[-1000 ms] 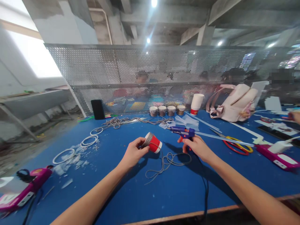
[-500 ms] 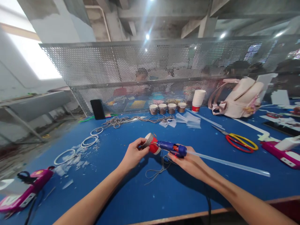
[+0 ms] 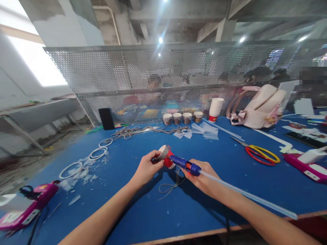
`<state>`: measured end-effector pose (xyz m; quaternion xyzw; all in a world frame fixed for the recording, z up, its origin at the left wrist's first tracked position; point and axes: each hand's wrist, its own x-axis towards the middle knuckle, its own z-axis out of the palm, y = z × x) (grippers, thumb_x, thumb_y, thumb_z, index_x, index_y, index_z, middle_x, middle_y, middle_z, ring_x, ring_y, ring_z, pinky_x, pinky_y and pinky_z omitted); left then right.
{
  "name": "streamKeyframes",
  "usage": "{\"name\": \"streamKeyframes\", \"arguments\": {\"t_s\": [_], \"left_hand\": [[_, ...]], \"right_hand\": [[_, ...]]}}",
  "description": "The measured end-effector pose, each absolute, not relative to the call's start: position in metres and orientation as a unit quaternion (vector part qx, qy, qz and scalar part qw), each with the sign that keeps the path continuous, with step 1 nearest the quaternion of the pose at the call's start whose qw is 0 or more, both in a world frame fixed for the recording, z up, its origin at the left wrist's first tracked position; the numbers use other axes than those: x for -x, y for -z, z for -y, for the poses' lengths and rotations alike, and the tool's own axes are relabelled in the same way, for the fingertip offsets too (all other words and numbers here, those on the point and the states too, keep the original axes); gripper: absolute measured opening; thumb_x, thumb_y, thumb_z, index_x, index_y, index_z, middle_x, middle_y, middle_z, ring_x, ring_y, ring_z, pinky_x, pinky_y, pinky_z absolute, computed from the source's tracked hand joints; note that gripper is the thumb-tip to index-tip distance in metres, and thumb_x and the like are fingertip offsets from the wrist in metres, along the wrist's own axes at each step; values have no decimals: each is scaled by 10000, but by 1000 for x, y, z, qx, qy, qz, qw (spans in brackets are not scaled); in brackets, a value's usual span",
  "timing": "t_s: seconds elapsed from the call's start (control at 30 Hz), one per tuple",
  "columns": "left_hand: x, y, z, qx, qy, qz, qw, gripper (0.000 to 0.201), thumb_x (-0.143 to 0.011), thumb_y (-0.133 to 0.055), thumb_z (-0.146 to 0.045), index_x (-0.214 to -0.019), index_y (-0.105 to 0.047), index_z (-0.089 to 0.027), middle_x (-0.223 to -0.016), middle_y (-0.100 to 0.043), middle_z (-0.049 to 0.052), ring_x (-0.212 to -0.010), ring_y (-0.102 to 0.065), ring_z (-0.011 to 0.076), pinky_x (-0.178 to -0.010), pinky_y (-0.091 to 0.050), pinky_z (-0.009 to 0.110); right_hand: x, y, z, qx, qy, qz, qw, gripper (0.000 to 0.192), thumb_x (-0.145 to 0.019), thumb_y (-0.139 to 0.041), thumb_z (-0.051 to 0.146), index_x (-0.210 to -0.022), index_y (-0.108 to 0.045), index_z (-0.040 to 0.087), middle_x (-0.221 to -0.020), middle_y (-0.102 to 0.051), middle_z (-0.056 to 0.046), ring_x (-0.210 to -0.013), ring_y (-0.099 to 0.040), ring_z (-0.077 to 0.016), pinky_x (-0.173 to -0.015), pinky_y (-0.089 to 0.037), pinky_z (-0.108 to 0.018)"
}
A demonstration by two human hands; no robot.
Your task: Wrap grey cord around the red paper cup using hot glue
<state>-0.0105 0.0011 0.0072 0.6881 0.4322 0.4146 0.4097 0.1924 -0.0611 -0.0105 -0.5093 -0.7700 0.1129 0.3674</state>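
My left hand [image 3: 149, 167] is closed around a small red and white paper cup [image 3: 169, 162], tilted on its side above the table. Grey cord [image 3: 161, 155] is wrapped round the cup near its rim, and a loose length of cord [image 3: 170, 188] trails onto the table below. A blue hot glue gun [image 3: 184, 164] is gripped in my right hand [image 3: 203, 175], its nozzle at the cup's side by the cord. From the gun's back end a long clear glue stick [image 3: 251, 195] slants down to the right over my forearm.
Several cord-wrapped cups [image 3: 187, 118] and a stack of paper cups [image 3: 216, 109] line the mesh divider [image 3: 102, 78]. Scissors [image 3: 263, 154], a pink backpack [image 3: 263, 107] and a power strip [image 3: 305, 167] are on the right. White rings [image 3: 98, 153], a phone [image 3: 106, 119] and another power strip [image 3: 30, 206] sit left.
The glue gun has turned slightly, its back end lower, and the glue stick's far end has swung downward. My left hand and the cup have barely moved.
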Motion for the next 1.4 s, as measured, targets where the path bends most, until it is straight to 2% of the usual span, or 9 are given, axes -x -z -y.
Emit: {"name": "streamKeyframes", "arguments": {"t_s": [0.33,0.53,1.13,1.4], "left_hand": [[12,-6,-2,-695,-412,-425,408,106,-644,-593,-210,-723,-642,-159,-643,-622,-29,-582,-524,113,-578,-421,222],[13,-9,-2,-686,-409,-414,437,116,-627,-595,-190,-726,-649,-163,-685,-643,-13,-645,-551,129,-637,-439,238],[16,-10,-5,-664,-398,-398,492,68,-601,-629,-159,-667,-613,-162,-633,-582,-30,-597,-510,109,-587,-398,229],[17,-10,-5,-658,-391,-391,511,73,-583,-639,-165,-644,-601,-161,-615,-556,-32,-576,-488,104,-558,-385,227]], "right_hand": [[-191,10,64,486,-87,789,366,176,-850,-453,290,-715,-514,194,-632,-593,-17,-531,-501,-123,-530,-366,-224],[-197,9,63,492,-98,768,398,196,-861,-459,275,-690,-507,192,-619,-564,-5,-515,-474,-119,-522,-353,-227],[-195,7,64,528,-126,750,378,223,-828,-470,314,-635,-467,202,-591,-538,-3,-510,-475,-129,-516,-371,-242],[-201,13,58,557,-159,704,411,229,-794,-528,339,-627,-520,183,-557,-536,17,-484,-432,-107,-470,-357,-223]]}}
